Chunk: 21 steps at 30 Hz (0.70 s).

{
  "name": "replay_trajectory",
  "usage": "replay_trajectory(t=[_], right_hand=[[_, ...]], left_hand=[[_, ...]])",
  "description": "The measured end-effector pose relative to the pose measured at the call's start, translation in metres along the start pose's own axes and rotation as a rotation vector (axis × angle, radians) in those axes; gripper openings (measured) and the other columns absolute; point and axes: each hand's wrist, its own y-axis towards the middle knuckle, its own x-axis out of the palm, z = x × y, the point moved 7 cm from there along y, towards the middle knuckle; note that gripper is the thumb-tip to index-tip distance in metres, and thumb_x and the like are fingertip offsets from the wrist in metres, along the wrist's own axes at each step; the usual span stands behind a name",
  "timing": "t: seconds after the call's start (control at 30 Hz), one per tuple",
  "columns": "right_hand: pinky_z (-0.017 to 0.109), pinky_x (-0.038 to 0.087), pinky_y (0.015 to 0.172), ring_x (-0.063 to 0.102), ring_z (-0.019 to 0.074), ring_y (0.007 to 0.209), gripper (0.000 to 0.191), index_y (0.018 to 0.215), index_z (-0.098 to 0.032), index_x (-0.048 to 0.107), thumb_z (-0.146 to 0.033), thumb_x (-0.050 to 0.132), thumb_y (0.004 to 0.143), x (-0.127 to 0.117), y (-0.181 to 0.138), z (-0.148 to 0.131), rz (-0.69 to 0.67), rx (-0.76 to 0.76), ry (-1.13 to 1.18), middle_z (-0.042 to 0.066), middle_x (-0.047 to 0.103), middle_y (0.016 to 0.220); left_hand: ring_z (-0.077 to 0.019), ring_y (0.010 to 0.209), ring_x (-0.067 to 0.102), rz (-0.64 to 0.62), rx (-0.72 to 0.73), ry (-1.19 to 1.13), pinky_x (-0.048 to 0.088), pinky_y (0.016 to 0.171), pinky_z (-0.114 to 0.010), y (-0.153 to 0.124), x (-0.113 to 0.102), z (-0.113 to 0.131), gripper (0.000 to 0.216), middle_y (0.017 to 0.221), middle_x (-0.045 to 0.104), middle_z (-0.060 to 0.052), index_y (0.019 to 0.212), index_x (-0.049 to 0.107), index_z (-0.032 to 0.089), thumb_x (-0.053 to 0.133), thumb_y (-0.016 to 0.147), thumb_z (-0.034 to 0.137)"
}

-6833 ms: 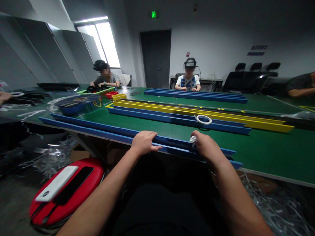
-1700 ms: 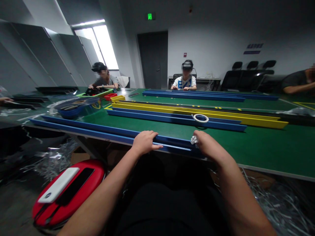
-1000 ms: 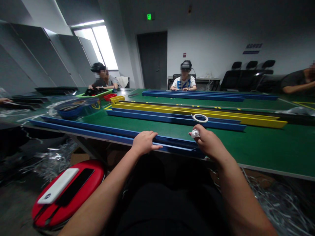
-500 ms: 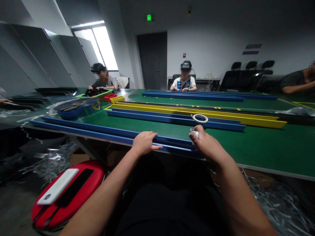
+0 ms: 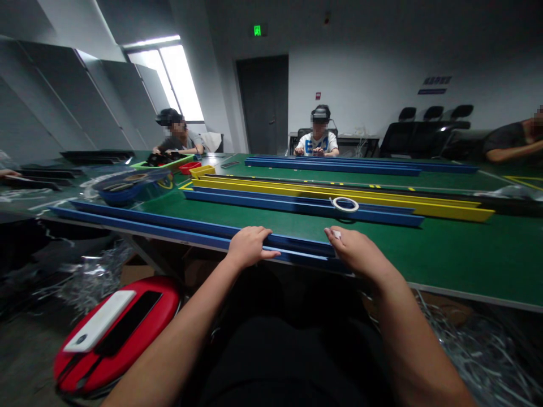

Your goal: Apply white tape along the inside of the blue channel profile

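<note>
A long blue U-shaped channel (image 5: 153,226) lies along the near edge of the green table. My left hand (image 5: 248,247) is closed around it, fingers over the far wall and thumb along the near one. At the channel's right end is my right hand (image 5: 362,251), its fingers pinched on a small crumpled white piece (image 5: 336,234). I cannot make out whether that hand also touches the channel. Just beyond it, a white ring-shaped roll of tape (image 5: 355,207) rests on a second blue channel (image 5: 382,216).
Yellow channels (image 5: 449,210) lie farther back, with more blue channels (image 5: 339,164) behind. At left stand a blue basin (image 5: 123,196) and a green tray (image 5: 169,164). A red stool (image 5: 165,299) holds a white power bank (image 5: 102,322) and a black device. Co-workers sit around the table.
My right hand has lowered slightly, its fingers closing more over the white piece, of which less shows. My left hand and the channel stay in place.
</note>
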Motion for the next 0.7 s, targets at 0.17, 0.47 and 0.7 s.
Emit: replay_trajectory(t=[0.17,0.47,0.7], right_hand=[[0.025,0.030,0.059,0.056,0.0155,0.066,0.010,0.095,-0.022,0.059,-0.024,0.051,0.090,0.010,0.008,0.006,-0.013,-0.017,0.022,0.006,0.069,0.084],[0.025,0.038,0.070,0.056,0.0159,0.080,0.021,0.095,-0.023,0.059,-0.011,0.044,0.085,0.012,0.011,0.001,0.061,-0.158,0.077,0.005,0.064,0.094],[0.026,0.033,0.066,0.052,0.0157,0.075,0.014,0.093,-0.023,0.054,-0.018,0.041,0.090,0.005,0.003,-0.010,0.048,-0.123,0.031,0.005,0.063,0.092]], left_hand=[[-0.0268,0.102,0.063,-0.007,-0.002,0.004,0.046,0.091,-0.038,0.000,0.000,-0.001,0.072,0.110,0.069,-0.008,0.122,0.061,0.023,0.050,0.079,0.080],[-0.0263,0.102,0.064,0.012,0.000,-0.016,0.046,0.091,-0.037,0.000,-0.001,0.000,0.070,0.108,0.069,-0.008,0.121,0.062,0.024,0.053,0.078,0.078],[-0.0265,0.102,0.064,0.006,0.005,-0.016,0.046,0.091,-0.037,0.000,-0.001,0.000,0.070,0.108,0.069,-0.008,0.121,0.062,0.023,0.052,0.079,0.078]])
